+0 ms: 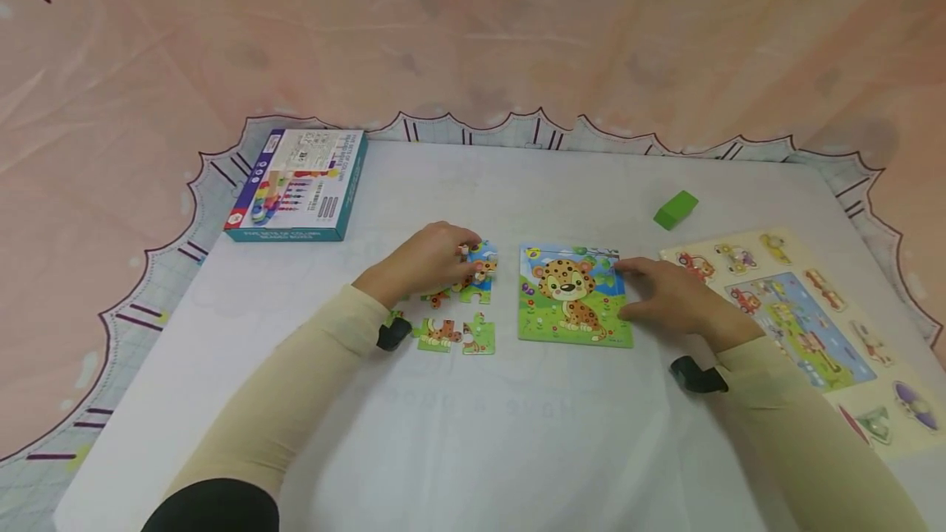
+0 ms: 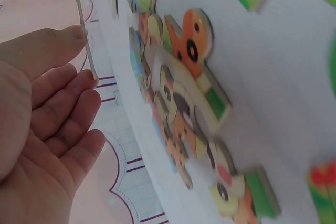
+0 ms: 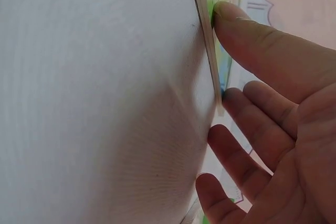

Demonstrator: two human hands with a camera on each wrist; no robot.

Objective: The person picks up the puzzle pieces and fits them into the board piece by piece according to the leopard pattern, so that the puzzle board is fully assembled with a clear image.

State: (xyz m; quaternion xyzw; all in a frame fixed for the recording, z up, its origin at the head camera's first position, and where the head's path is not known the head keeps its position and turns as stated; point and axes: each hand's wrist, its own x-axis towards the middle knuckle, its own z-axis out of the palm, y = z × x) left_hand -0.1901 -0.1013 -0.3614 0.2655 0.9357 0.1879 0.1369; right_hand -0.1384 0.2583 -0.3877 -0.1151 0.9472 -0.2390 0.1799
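Observation:
My left hand (image 1: 424, 261) hovers over loose jigsaw pieces left of centre; in the left wrist view its thumb and a finger pinch a thin jigsaw piece (image 2: 90, 53), seen edge-on, so its picture is hidden. Other pieces with orange animal parts, such as this green-edged jigsaw piece (image 1: 480, 337), lie below and beside the hand. To their right is a square leopard puzzle board (image 1: 565, 294), flat on the table. My right hand (image 1: 676, 295) touches that board's right edge with thumb and forefinger, the other fingers loosely bent and holding nothing.
At the back left lies a box (image 1: 296, 187) with a teal side. A green block (image 1: 676, 210) sits at the back right. On the right, partly under the right forearm, lies a cream picture sheet (image 1: 805, 327). White cloth (image 1: 473, 450) covers the table.

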